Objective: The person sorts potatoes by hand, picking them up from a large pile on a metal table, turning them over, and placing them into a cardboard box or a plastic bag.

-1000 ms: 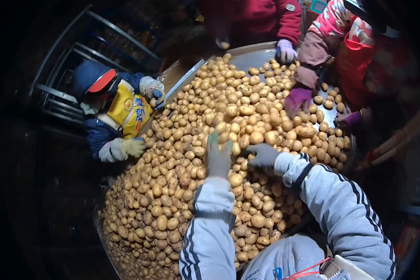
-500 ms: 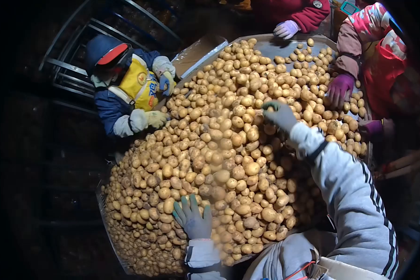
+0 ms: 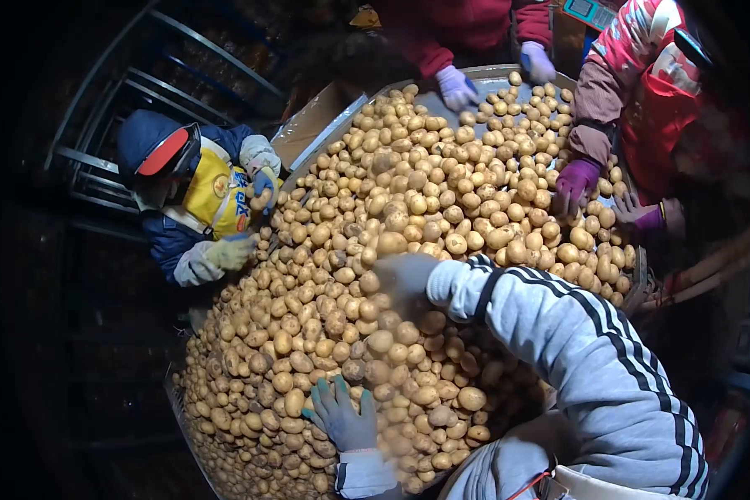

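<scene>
A large heap of potatoes (image 3: 308, 329) spreads in front of me over the tabletop. My left hand (image 3: 346, 419), in a grey glove with green fingertips, rests on the near part of the heap with its fingers spread. My right hand (image 3: 405, 277), in the same kind of glove, is over the middle of the pile, smeared by motion. Its fingers are blurred among the potatoes, and I cannot tell whether they hold one. A larger potato (image 3: 390, 243) lies just beyond that hand.
A person in a yellow apron (image 3: 208, 196) works at the left edge, a potato near one glove. Lilac-gloved hands (image 3: 457, 88) reach in at the far side. A purple-gloved hand (image 3: 577, 185) is on potatoes at the right. A cardboard box (image 3: 312, 125) sits beyond the heap.
My right hand has swept left and nearer to me across the heap. My left hand stays on the potatoes. The person at the far side has brought a second hand onto the table.
</scene>
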Demonstrator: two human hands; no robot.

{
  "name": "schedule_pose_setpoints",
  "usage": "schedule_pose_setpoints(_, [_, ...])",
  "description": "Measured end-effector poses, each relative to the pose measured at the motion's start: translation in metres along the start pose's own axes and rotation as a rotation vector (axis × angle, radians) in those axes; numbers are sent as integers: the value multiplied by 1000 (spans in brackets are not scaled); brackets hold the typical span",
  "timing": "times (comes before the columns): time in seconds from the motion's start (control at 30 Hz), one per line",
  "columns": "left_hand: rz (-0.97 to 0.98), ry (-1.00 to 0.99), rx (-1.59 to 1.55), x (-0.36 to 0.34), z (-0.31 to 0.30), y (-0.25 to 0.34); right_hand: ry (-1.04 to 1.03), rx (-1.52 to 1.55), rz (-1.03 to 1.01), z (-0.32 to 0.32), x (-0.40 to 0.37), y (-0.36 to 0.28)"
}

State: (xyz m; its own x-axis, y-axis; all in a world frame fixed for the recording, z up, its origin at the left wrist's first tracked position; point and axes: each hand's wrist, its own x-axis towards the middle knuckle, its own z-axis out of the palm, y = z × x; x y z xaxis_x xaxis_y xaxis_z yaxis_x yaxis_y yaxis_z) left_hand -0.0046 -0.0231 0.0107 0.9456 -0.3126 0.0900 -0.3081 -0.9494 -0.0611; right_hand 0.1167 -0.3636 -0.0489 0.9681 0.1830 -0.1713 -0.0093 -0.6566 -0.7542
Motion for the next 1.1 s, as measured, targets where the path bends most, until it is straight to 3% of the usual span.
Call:
schedule_pose_setpoints(0.2, [20, 11, -22, -3, -4, 0, 224, -59, 65, -37, 49, 12])
schedule_pose_setpoints(0.27, [32, 32, -23, -2, -6, 0, 98, -173, 137, -63, 57, 30])
schedule_pose_setpoints(0.33, [27, 43, -16, 0, -4, -1, 376, -5, 58, -49, 69, 79])
schedule_pose_setpoints(0.4, [9, 36, -21, -2, -4, 1, 397, 58, 206, -64, 41, 55])
schedule_pose_setpoints(0.43, [18, 29, -12, -2, -5, 0, 522, 39, 148, -60, 37, 59])
schedule_pose_setpoints(0.53, [31, 48, 12, -1, -6, 3, 313, -28, 238, -47, 16, 63])
schedule_pose_setpoints(0.6, [34, 40, 29, 1, -5, 4, 104, 56, 250, -60, -27, 16])
schedule_pose_setpoints(0.67, [29, 28, 18, -4, -4, 2, -54, 156, 242, -30, -40, 31])
schedule_pose_setpoints(0.73, [14, 41, -29, -1, -1, 2, 49, 126, 208, -16, -66, 29])
schedule_pose_setpoints(0.77, [19, 50, 32, 1, -1, 2, 2, 214, 334, -23, -79, 17])
schedule_pose_setpoints(0.87, [-35, 40, 4, 3, -4, 11, 80, 463, 133, 41, -96, 85])
schedule_pose_setpoints(0.9, [-31, 52, 41, 4, 1, 10, 114, 379, 157, 28, -113, 72])
schedule_pose_setpoints(1.0, [-116, -129, -58, 15, -12, 34, 36, 665, 328, -2, -140, 52])
schedule_pose_setpoints(1.1, [-7, -327, 7, 19, -26, 88, 183, 540, 260, -8, -120, 72])
